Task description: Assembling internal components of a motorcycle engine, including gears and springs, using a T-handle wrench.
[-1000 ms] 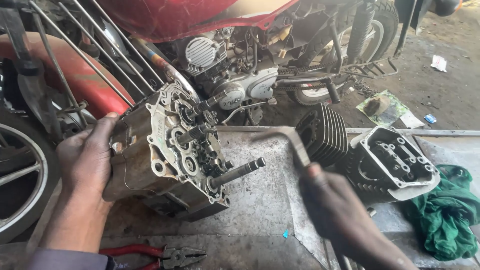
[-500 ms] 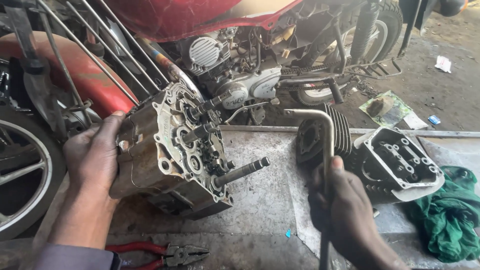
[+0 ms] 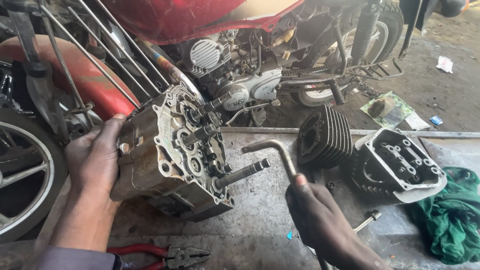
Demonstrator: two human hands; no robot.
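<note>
nearest the camera, red-handled pliers [image 3: 165, 254] lie on the bench [image 3: 260, 200] below the left forearm, untouched. just above them the right hand [image 3: 325, 225] is clenched round the lower stem of an l-shaped wrench [image 3: 280, 155] — a dull grey steel bar, bent near the top so its short arm points left. the left hand [image 3: 95, 160] lies open and flat against the outer wall of the crankcase [image 3: 170, 155], steadying it on edge.

the crankcase sits to the left of the right hand, its open face turned right toward the wrench. 1 splined shaft [image 3: 242, 172] sticks out of that face toward the right hand, long axis running left to right and a little upward; the wrench tip hangs just above and beyond the shaft end, apart from it. the left hand touches the case; the right is the nearer to the shaft.

the case is cast aluminium, grimy and oily, with gears and 2 more shafts upright in it. farther back lie a black finned cylinder [image 3: 325, 137], a grey cylinder head [image 3: 400, 165], a green rag [image 3: 450, 220], then a red motorcycle [image 3: 240, 65].
</note>
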